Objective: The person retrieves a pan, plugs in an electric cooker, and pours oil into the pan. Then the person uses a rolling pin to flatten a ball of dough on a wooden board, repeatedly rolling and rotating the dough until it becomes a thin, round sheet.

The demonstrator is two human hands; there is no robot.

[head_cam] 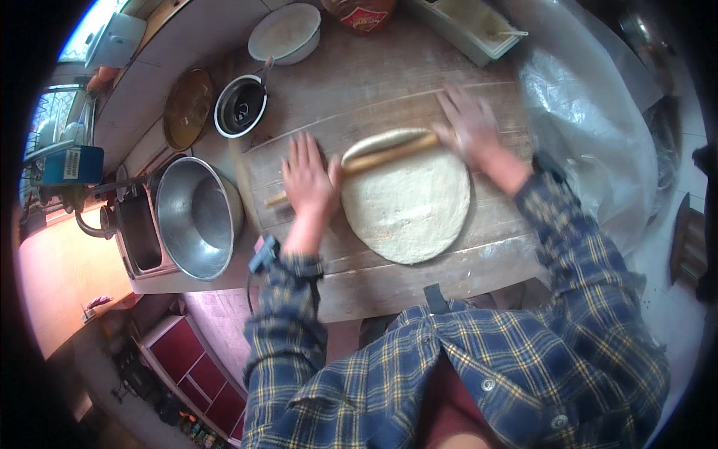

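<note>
A large round sheet of dough lies on the floured wooden board. Its far edge curls up behind a wooden rolling pin, which crosses the upper part of the dough at a slant. My left hand lies flat over the pin just left of the dough, fingers stretched forward; the pin's thin end sticks out beyond it. On the other side my right hand covers the pin's right end, palm down, fingers spread and slightly blurred. Neither hand's fingers wrap around the pin.
A steel basin stands at left beside the sink. Farther back are a pot with dark liquid, a brown round lid or pan, a white enamel bowl and a rectangular container. Clear plastic sheeting hangs at right.
</note>
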